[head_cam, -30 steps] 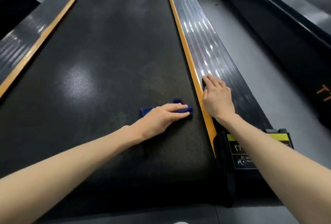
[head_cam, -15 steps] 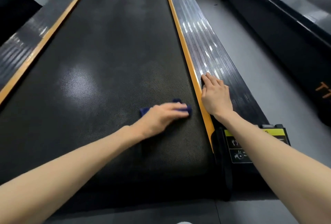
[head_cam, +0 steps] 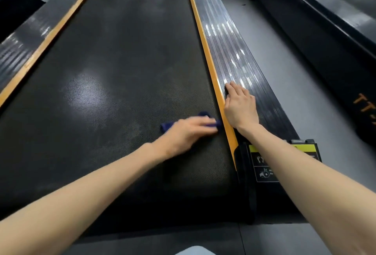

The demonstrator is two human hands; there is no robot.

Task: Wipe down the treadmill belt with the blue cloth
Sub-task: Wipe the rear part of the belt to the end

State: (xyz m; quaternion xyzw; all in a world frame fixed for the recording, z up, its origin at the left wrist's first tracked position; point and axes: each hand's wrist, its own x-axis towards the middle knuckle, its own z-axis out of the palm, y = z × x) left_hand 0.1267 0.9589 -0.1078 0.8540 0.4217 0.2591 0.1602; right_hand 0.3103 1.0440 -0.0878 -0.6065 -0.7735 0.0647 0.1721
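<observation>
The left hand (head_cam: 189, 133) is pressing the blue cloth (head_cam: 165, 127) flat against the treadmill belt (head_cam: 122, 61), close to the belt's right edge and towards its near end. Its fingers are lying stretched out over the cloth rather than curling round it, and the hand is showing motion blur. Compared with half a second ago, the hand and cloth are sitting slightly further right. The cloth's right end is now reaching just beside the orange strip (head_cam: 211, 71) that borders the belt, though whether it is touching the strip cannot be told. Blue corners are peeking out behind the knuckles and beyond the fingertips.

The right hand (head_cam: 241, 108) is resting palm down on the ribbed side rail (head_cam: 234, 51), fingers straight and together, holding nothing. Its inner edge is lying along the orange strip. It is staying in nearly the same spot as before, just ahead of the warning label (head_cam: 264, 165) at the rail's near end.

A pale glare patch is sitting on the belt's left half, well apart from the cloth.
</observation>
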